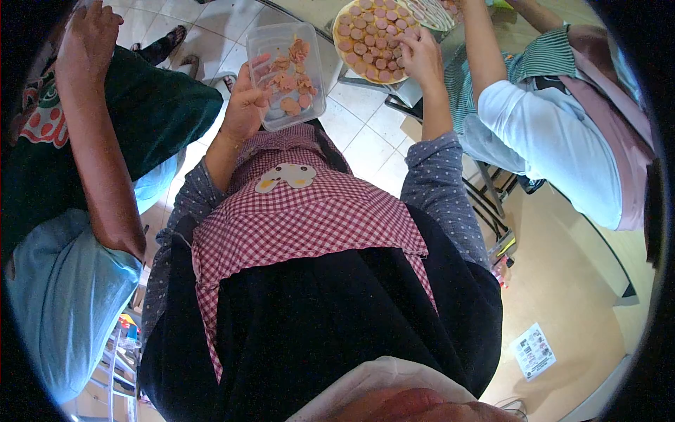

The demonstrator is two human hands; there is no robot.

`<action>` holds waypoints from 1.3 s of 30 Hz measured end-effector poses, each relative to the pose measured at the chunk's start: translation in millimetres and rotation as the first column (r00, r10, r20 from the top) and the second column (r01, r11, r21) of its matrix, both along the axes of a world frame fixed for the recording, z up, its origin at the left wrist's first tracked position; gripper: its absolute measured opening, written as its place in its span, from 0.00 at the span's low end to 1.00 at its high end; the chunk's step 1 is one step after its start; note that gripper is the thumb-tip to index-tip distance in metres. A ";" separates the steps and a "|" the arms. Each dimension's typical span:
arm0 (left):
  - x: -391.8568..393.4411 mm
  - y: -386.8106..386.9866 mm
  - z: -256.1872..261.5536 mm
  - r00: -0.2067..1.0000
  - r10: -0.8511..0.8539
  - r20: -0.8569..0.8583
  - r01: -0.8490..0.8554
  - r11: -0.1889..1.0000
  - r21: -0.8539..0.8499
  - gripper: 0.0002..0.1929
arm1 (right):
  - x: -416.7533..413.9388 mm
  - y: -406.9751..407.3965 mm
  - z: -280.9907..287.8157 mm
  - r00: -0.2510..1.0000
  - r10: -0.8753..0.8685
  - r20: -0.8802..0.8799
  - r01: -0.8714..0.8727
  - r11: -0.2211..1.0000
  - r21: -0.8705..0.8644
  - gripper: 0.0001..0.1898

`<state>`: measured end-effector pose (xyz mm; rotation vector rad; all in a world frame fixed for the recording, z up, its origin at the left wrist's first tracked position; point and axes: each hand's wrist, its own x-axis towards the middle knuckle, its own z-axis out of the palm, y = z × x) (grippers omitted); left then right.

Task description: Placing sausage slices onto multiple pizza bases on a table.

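My left hand (243, 103) grips the left side of a clear plastic container (279, 39), thumb over its near edge. Thin orange-pink meat slices (287, 82) and crumbs lie scattered inside it. To the right is a round pizza base (387, 81), covered with many round sausage slices (369, 39). The fingertips of my right hand (424, 55) are bent together at the right part of the topped base, touching or just over the slices. Whether a slice is pinched between them cannot be told.
Beyond the pizza lies another base with white sauce stripes (432, 13), partly cut off. A co-worker's arm (482, 47) reaches in at right; another person's forearm (100, 147) is raised at left. White floor tiles (356, 105) and a folding metal frame (490, 195) show below.
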<state>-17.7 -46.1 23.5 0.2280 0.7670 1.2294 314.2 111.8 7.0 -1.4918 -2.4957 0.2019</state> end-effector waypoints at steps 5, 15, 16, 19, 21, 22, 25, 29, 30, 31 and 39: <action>0.3 0.4 -0.2 1.000 -0.014 -0.002 0.014 1.000 -0.002 0.36 | -7.0 -3.9 0.7 0.997 -0.044 0.061 0.041 0.998 0.042 0.07; 4.1 0.3 4.4 0.999 -0.020 -0.040 0.019 0.999 -0.045 0.36 | 4.3 -0.3 -7.7 0.994 -0.066 -0.091 0.069 0.997 0.024 0.06; 4.1 0.3 5.6 0.999 -0.024 -0.042 0.022 0.999 -0.042 0.36 | 5.1 -0.9 -7.6 0.997 -0.052 -0.061 0.051 0.998 -0.020 0.06; 3.8 -0.1 7.4 0.999 -0.026 -0.043 0.025 0.999 -0.033 0.36 | 5.6 -1.6 -5.3 0.998 -0.052 -0.033 0.050 0.998 -0.046 0.05; 3.3 -0.3 6.9 0.999 -0.027 -0.041 0.026 0.999 -0.028 0.36 | 4.6 -2.7 -2.8 0.997 -0.068 -0.034 0.067 0.997 -0.028 0.05; 3.0 -0.3 5.1 0.999 -0.029 -0.041 0.028 0.999 -0.031 0.36 | 3.7 -3.6 -1.3 0.999 -0.053 0.003 0.053 0.998 -0.015 0.05; 2.2 -1.0 -0.7 0.999 -0.030 -0.042 0.030 0.999 -0.024 0.37 | 2.9 -5.2 -1.6 0.998 -0.017 0.053 0.018 1.000 -0.004 0.05; 1.6 -1.5 1.1 1.000 -0.022 -0.008 0.022 0.999 -0.028 0.37 | 1.5 -5.6 1.9 0.998 -0.040 0.045 0.042 0.998 -0.037 0.07; 1.6 -1.7 1.2 1.000 -0.023 -0.007 0.022 0.999 -0.028 0.37 | 1.2 -6.6 1.3 0.998 -0.041 0.046 0.043 0.998 -0.037 0.07; 1.6 -2.0 1.1 0.999 -0.026 -0.023 0.025 0.999 -0.023 0.36 | 0.7 -8.1 -0.3 0.998 -0.026 0.065 0.027 1.000 -0.014 0.07; 3.6 -3.4 4.2 0.999 -0.024 -0.029 0.023 0.999 -0.044 0.35 | -0.3 -9.8 3.0 0.991 -0.034 0.128 0.035 0.999 -0.003 0.09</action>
